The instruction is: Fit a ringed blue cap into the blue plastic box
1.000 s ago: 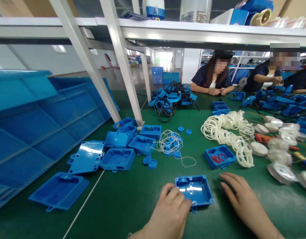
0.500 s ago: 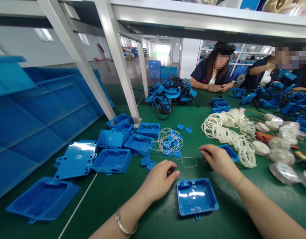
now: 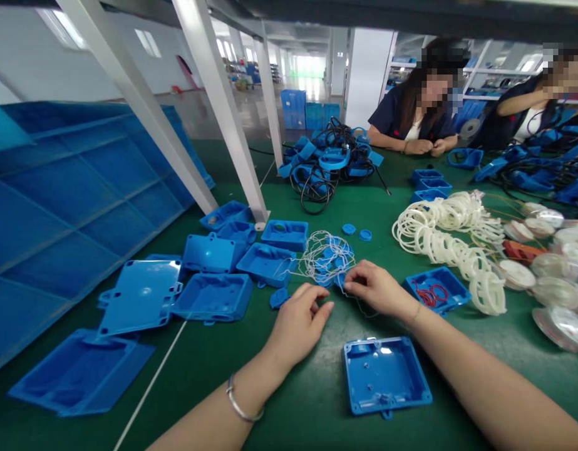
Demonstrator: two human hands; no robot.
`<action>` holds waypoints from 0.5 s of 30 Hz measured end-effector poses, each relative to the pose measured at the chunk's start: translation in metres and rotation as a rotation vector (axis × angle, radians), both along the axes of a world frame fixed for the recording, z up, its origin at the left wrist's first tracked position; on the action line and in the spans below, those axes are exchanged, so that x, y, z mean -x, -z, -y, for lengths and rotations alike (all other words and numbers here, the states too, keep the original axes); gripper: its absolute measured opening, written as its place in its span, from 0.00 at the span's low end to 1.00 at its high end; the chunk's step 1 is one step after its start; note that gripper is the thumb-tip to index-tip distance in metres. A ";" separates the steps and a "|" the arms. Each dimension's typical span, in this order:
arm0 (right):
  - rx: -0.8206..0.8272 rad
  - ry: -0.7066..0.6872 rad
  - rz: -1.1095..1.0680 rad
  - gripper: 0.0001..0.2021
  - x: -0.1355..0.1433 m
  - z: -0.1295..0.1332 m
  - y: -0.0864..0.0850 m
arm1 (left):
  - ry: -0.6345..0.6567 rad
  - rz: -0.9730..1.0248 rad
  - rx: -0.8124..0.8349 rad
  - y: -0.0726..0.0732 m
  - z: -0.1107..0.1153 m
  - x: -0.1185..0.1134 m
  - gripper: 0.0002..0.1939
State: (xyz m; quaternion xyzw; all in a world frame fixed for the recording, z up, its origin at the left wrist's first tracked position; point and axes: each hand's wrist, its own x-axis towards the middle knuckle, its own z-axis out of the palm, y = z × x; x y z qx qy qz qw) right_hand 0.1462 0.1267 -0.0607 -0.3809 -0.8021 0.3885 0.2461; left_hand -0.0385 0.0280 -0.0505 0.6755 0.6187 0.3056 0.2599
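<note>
My right hand (image 3: 376,288) reaches to the near right edge of a tangle of white cord (image 3: 319,255), its fingertips pinched at the strands over small blue caps (image 3: 339,279); what lies between them is too small to make out. My left hand (image 3: 300,319) rests just left of it, fingers curled and apart, holding nothing. A blue box (image 3: 387,376) with its hollow side up sits on the green table in front of me, between my forearms. Beyond my right forearm is another blue box (image 3: 451,285) with red cord inside.
Blue boxes (image 3: 213,297) and a flat blue lid (image 3: 141,294) lie at left. White rings (image 3: 451,244) and wrapped spools (image 3: 563,319) fill the right. Metal posts (image 3: 227,113) rise beyond the boxes, near a heap of black cables (image 3: 317,194). A person (image 3: 413,119) sits across the table.
My right hand has moved left to the white cord, uncovering the box with red cord. My left hand stays nearly in place. The view has tilted down slightly.
</note>
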 end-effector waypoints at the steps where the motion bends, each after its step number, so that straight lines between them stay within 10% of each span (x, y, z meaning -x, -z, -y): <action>1: 0.059 0.019 -0.043 0.05 -0.002 -0.001 0.000 | 0.001 0.019 0.000 0.000 0.001 -0.001 0.08; 7: 0.332 0.119 -0.289 0.15 -0.007 -0.004 0.000 | 0.051 0.120 -0.031 -0.005 0.009 -0.012 0.11; 15: 0.191 0.144 -0.371 0.06 0.007 0.012 -0.020 | -0.084 0.611 0.162 0.003 -0.006 -0.011 0.32</action>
